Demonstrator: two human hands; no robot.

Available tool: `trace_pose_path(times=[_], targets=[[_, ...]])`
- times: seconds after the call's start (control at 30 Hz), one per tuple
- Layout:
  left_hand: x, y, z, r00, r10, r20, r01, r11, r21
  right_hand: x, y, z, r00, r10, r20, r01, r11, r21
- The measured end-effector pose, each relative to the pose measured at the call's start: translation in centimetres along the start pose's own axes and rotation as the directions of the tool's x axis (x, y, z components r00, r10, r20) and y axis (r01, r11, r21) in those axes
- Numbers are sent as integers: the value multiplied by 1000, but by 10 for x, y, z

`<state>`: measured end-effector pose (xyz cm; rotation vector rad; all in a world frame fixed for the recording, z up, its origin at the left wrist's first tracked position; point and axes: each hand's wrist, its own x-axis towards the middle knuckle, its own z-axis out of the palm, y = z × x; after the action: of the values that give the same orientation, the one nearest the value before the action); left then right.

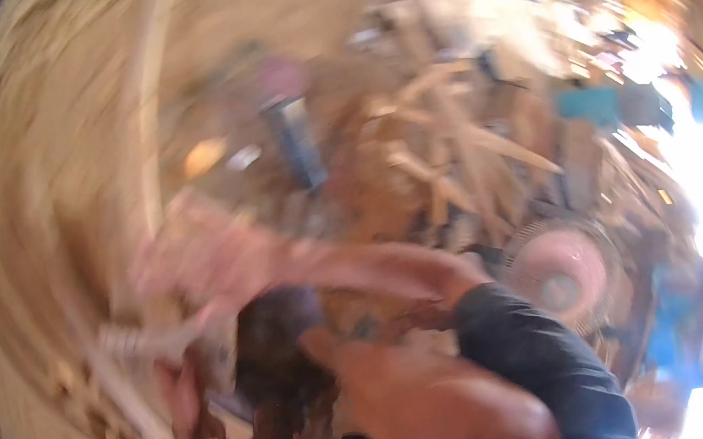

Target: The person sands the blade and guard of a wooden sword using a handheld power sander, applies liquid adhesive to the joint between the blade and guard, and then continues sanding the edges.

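Motion blur smears the whole view. My right arm comes out of a dark sleeve [531, 347] and reaches across to the left. At its end my right hand [200, 259] is too smeared to show its fingers clearly. A long pale strip [149, 104], perhaps wood, runs from the top down to that hand; whether it is held cannot be made out. Lower down, my left hand [181, 397] is beside a short whitish piece [148, 339], its grip unclear. Right of it is a dark, blocky object [275, 348] of unclear kind. My bare leg [427, 393] is bent at the bottom.
Several wood pieces [462, 154] lie piled right of centre. A round fan [558, 278] with a wire guard and pinkish middle is at the right. Ahead are a dark oblong thing [294, 145] and an orange item [204, 158]. Sandy ground [38, 179] spreads on the left.
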<state>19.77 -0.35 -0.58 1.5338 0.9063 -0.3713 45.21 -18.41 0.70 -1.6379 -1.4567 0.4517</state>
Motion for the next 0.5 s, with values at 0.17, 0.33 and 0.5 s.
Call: trace_pose_path(times=[0.17, 0.33, 0.5], targets=[[21, 19, 17, 995, 78, 70, -76, 997, -31, -20, -8, -21, 976, 153, 156, -47, 846, -532], [14, 3, 14, 987, 156, 30, -148, 973, -176, -5, -2, 11, 867, 123, 483, 188, 816, -546], [13, 15, 6, 994, -51, 94, 48, 998, 36, -6, 5, -8, 960, 182, 212, 10, 735, -678]])
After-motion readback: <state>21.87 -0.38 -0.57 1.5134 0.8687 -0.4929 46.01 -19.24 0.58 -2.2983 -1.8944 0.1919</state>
